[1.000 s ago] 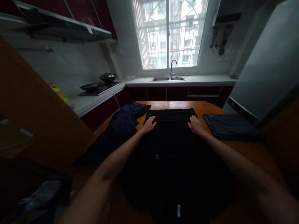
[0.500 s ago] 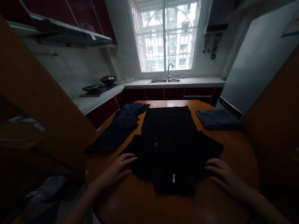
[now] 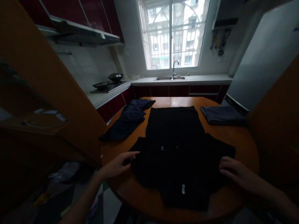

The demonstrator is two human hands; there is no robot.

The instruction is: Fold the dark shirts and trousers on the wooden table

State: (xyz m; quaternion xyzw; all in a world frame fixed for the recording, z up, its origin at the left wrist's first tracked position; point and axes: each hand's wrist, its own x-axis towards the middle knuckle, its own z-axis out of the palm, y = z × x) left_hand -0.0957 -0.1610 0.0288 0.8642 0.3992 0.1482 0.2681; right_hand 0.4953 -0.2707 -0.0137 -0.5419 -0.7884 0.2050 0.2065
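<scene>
A black short-sleeved shirt [image 3: 175, 127] lies spread on the round wooden table [image 3: 243, 140], its collar towards me and a white label [image 3: 183, 189] showing at the neck. My left hand [image 3: 120, 163] is at the left sleeve; its index finger stretches over the cloth and the other fingers curl in, seeming to pinch the sleeve edge. At the right sleeve, my right hand [image 3: 235, 171] has its fingers bent and closed on the edge of the cloth. Dark fabric hides the exact grip of both hands.
A crumpled dark blue garment [image 3: 128, 119] lies at the table's left; a folded dark cloth with a striped edge [image 3: 224, 115] is at the right. Beyond are a counter with a sink [image 3: 170, 78], a stove with pans [image 3: 115, 77] and a refrigerator [image 3: 263, 59].
Both hands have gone from spread fingers beside the shirt to curled fingers at its sleeves. The view has shifted, and the shirt's collar appears closer to me.
</scene>
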